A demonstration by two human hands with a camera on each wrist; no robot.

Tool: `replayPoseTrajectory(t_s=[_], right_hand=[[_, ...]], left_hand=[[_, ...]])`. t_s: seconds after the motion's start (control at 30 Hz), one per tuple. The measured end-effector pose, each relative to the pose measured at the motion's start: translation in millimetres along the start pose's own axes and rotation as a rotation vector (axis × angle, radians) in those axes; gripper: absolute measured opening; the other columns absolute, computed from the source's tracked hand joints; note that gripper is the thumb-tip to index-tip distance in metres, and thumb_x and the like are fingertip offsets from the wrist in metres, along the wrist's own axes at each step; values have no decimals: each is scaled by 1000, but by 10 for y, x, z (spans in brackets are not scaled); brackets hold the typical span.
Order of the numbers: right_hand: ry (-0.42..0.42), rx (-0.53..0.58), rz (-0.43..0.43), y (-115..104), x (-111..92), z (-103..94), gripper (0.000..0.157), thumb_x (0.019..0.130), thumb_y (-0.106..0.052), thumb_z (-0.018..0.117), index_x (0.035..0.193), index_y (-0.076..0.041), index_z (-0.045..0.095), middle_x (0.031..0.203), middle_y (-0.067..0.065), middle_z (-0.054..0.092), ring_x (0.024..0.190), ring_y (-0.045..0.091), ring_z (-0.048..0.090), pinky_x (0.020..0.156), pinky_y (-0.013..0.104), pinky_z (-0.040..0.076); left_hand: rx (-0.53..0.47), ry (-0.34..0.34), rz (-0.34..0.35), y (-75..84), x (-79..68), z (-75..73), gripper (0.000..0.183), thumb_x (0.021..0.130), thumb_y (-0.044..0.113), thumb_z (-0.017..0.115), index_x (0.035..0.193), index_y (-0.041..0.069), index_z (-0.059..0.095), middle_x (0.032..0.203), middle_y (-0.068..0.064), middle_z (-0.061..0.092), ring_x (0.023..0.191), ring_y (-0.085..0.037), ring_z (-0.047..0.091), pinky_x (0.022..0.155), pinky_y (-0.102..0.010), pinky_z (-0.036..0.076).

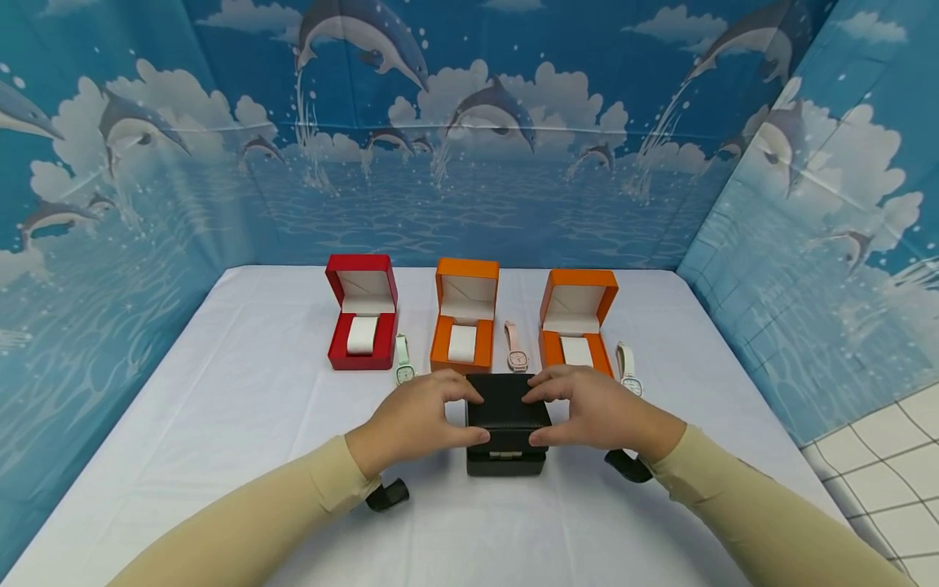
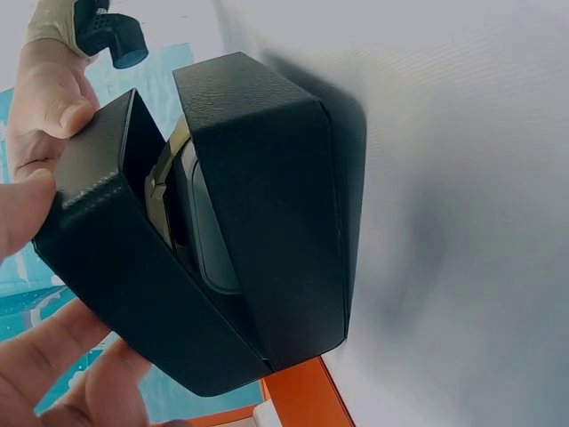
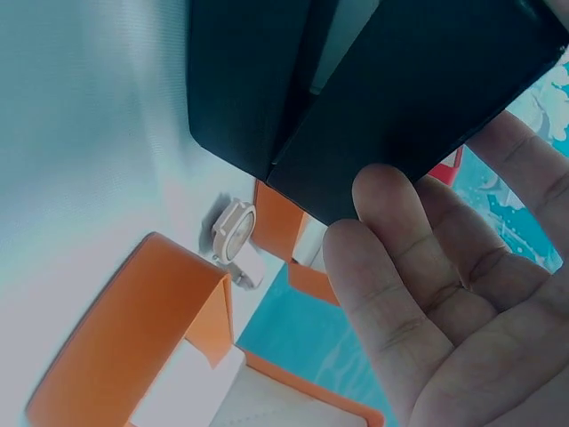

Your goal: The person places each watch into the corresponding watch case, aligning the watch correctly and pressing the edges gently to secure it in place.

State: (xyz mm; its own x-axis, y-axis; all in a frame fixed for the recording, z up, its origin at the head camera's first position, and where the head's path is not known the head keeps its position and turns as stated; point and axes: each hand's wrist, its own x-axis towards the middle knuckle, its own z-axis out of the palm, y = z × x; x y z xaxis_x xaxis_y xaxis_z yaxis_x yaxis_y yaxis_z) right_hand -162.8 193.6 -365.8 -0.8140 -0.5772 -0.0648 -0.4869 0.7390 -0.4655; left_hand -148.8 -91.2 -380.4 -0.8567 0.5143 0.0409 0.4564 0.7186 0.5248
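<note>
A black watch box stands in front of me, its lid tilted partly open. Both hands hold that lid from opposite sides. My left hand has its thumb at the lid's front edge and its fingers at the top left. The right hand mirrors this on the other side. Through the gap, in the left wrist view, a gold-toned watch band shows beside a grey cushion. The rest of the inside is hidden by the lid and walls.
Behind it stand an open red watch box and two open orange boxes, each with a white cushion. Beside them lie a green watch, a pink watch and a white watch. A dolphin-print curtain hangs behind the table.
</note>
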Motion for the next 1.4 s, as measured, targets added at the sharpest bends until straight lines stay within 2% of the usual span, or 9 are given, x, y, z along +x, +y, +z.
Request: replayPoseTrajectory(t_s=[0.27,0.5,0.93,1.4], right_hand=[[-15,-31,2,-47,-1,30,48,78,-44,93,117,-22,77,125,-4,68,107,17,66,94,41,60],[-21,-79,-22,-45,-11,62,50,75,-48,95,115,-27,73,114,-8,63,98,15,63,86,35,59],[-47,-111,-27,-84,-36,90,51,72,-47,97,112,-30,71,110,-9,56,92,13,62,82,30,57],[-46,-139,-22,-104,-29,100,53,70,-50,97,111,-30,71,107,-9,54,91,10,58,75,25,55]], left_hand=[[50,0,35,13,-40,39,44,86,53,83,118,23,79,124,8,70,110,-16,69,91,-35,59],[96,-7,41,38,-64,76,46,84,53,85,119,23,79,122,9,68,106,-14,68,84,-29,57],[188,-41,49,87,-80,119,46,81,53,88,117,25,80,123,9,65,99,-9,67,86,-28,58],[225,-39,66,112,-96,134,42,83,51,88,115,24,80,122,6,63,86,-6,64,77,-23,57]])
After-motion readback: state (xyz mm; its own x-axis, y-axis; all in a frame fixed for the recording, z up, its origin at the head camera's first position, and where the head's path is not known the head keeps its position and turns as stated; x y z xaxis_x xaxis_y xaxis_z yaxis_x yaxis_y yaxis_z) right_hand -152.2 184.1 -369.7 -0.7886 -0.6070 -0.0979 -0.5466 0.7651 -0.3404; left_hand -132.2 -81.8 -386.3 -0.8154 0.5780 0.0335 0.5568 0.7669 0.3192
